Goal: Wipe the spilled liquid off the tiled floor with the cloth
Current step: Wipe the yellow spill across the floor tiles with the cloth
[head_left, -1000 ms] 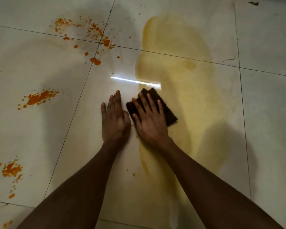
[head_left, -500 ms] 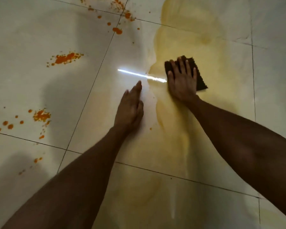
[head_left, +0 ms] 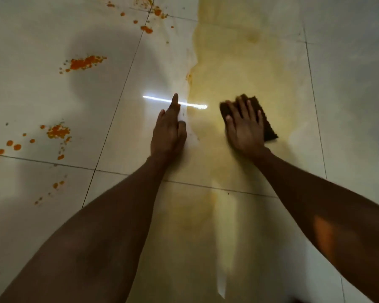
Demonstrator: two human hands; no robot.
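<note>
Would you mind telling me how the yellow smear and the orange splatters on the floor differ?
The yellow smear is one broad, pale, thin film; the orange splatters are many small, vivid, separate blotches. The smear lies under the right hand and cloth; the splatters sit further left, beyond the left hand, untouched by the cloth. Both lie on the pale tiles and cross grout lines.
</note>
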